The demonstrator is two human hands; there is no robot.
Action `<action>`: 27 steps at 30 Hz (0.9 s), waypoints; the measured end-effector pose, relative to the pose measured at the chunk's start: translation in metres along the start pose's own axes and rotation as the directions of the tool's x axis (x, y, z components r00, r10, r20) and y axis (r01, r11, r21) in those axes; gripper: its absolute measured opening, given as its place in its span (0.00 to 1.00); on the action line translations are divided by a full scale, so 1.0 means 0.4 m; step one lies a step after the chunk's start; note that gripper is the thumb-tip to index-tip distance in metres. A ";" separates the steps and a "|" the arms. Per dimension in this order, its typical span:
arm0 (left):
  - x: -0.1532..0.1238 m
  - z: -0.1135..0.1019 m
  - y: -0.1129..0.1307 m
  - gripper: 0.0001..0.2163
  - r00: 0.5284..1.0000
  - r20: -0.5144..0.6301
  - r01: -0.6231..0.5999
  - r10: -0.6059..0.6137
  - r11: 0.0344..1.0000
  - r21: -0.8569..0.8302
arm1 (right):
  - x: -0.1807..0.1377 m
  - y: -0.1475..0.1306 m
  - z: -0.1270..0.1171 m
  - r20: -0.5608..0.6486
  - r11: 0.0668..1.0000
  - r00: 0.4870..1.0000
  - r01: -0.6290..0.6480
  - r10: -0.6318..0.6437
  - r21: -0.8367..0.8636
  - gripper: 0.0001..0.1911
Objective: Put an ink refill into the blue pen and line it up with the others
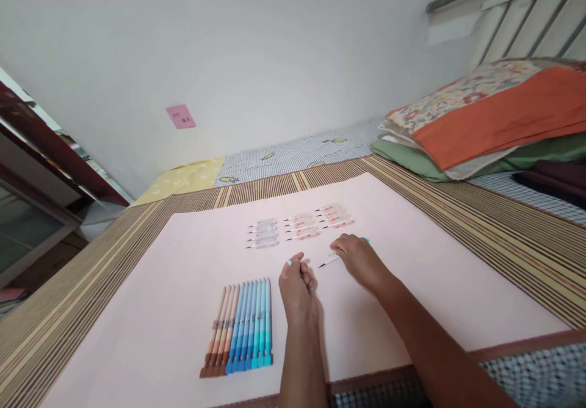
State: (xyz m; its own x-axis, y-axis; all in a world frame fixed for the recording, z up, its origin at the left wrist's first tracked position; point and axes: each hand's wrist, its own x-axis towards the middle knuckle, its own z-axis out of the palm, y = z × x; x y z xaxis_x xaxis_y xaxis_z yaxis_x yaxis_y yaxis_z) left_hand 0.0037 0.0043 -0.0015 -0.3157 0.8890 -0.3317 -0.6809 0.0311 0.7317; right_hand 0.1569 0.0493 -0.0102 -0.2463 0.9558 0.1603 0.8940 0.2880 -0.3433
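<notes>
My left hand (pixel 296 289) is closed around a light blue pen barrel (pixel 290 262), whose tip shows above my fingers. My right hand (pixel 359 258) is closed on a thin pen refill (pixel 328 262) that points left, its dark tip toward my left hand; a light blue end (pixel 367 240) sticks out past my knuckles. Both hands rest on a pale pink sheet (pixel 412 286). A row of several brown and blue pen barrels (pixel 240 328) lies left of my left hand. Beyond my hands lie clear caps (pixel 262 234) and refills with orange parts (pixel 318 222).
The pink sheet lies on a striped woven mat (pixel 503 218) over a bed. Folded blankets and an orange-patterned pillow (pixel 494 115) are stacked at the right. A white wall with a pink sticky note (pixel 180 116) stands behind. A dark shelf (pixel 41 151) is at the left.
</notes>
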 end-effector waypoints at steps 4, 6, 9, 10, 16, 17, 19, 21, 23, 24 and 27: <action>0.000 0.001 0.003 0.15 1.000 0.008 0.004 -0.004 1.000 0.002 | 0.024 -0.017 0.013 0.028 0.999 1.000 -0.013 0.014 -0.036 0.11; -0.002 0.002 0.002 0.16 1.000 0.005 0.010 -0.010 1.000 0.000 | 0.034 -0.022 0.021 0.038 0.998 0.999 -0.028 0.030 -0.059 0.10; -0.004 0.003 -0.002 0.15 1.000 0.005 0.029 -0.029 1.000 -0.003 | 0.040 -0.034 0.029 0.036 0.994 0.997 -0.057 0.061 -0.098 0.10; -0.004 0.003 -0.003 0.15 0.999 0.008 0.036 -0.036 0.999 -0.004 | 0.041 -0.040 0.031 0.030 0.992 0.997 -0.064 0.068 -0.110 0.10; -0.004 0.005 -0.003 0.13 0.997 0.021 0.075 -0.075 0.997 -0.002 | 0.043 -0.074 0.039 -0.023 0.988 0.997 -0.072 0.070 -0.133 0.09; -0.004 0.005 -0.003 0.13 0.996 0.020 0.083 -0.083 0.997 -0.006 | 0.043 -0.077 0.041 -0.028 0.989 0.997 -0.072 0.069 -0.131 0.08; -0.003 0.004 -0.003 0.12 0.994 0.019 0.108 -0.108 0.994 -0.022 | 0.045 -0.078 0.045 -0.028 0.989 0.997 -0.074 0.071 -0.125 0.09; -0.001 0.002 -0.003 0.11 0.991 0.025 0.131 -0.130 0.991 -0.042 | 0.044 -0.072 0.048 -0.017 0.991 0.997 -0.070 0.069 -0.114 0.10; 0.001 -0.001 -0.004 0.10 0.990 0.025 0.141 -0.140 0.988 -0.059 | 0.043 -0.061 0.047 -0.006 0.994 0.998 -0.060 0.060 -0.095 0.09; 0.003 -0.003 -0.004 0.09 0.990 0.022 0.141 -0.139 0.988 -0.069 | 0.042 -0.056 0.045 -0.001 0.995 0.999 -0.053 0.053 -0.085 0.09; 0.008 -0.007 -0.005 0.08 0.989 0.008 0.145 -0.145 0.985 -0.099 | 0.041 -0.044 0.038 0.013 0.997 0.999 -0.038 0.039 -0.069 0.09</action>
State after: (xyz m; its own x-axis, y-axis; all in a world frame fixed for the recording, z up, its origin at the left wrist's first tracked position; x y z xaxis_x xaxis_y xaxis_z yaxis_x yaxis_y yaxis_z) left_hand 0.0022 0.0059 -0.0059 -0.2081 0.8789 -0.4292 -0.7813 0.1146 0.6136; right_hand 0.1314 0.0607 -0.0158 -0.2165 0.9669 0.1348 0.9262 0.2471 -0.2847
